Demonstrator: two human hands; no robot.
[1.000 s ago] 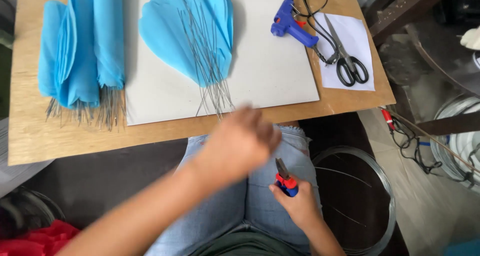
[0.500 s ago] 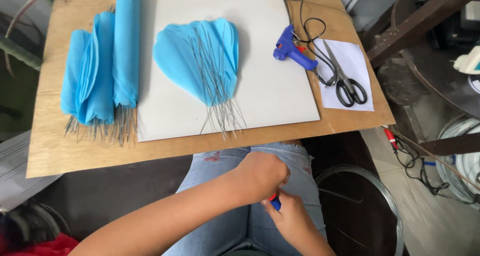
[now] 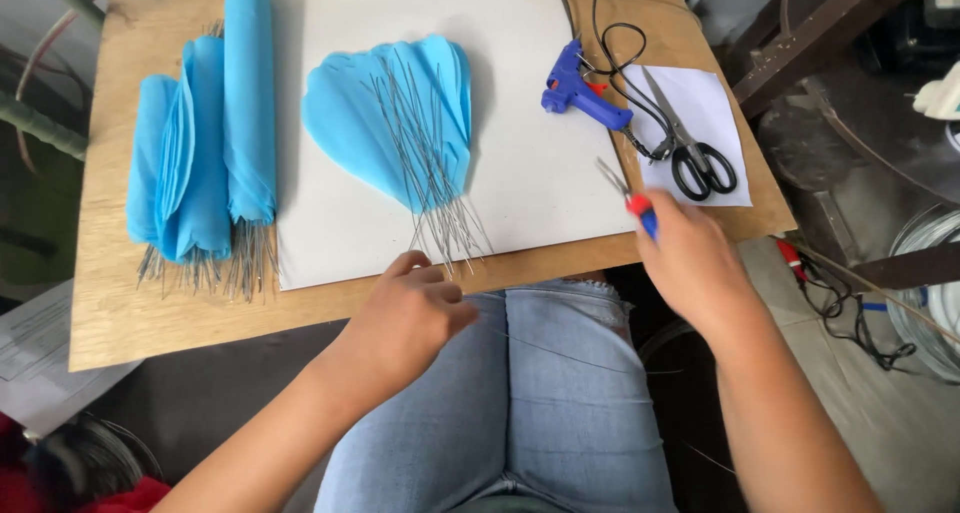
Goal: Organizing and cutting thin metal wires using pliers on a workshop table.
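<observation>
Right hand [image 3: 690, 258] round half-hidden pliers [image 3: 628, 198]; left hand [image 3: 405, 323] pinching thin wire [image 3: 570, 355], grip obscured.

Red-and-blue-handled pliers [image 3: 632, 198] over table edge

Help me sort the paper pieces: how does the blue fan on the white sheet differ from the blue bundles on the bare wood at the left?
The fan lies spread open and flat on the white sheet; the bundles are folded narrow on the wooden board. The fan's wires run loose across its face, while the bundles' wires show only below their lower ends. Both are blue paper with thin grey wires pointing toward the person.
</observation>
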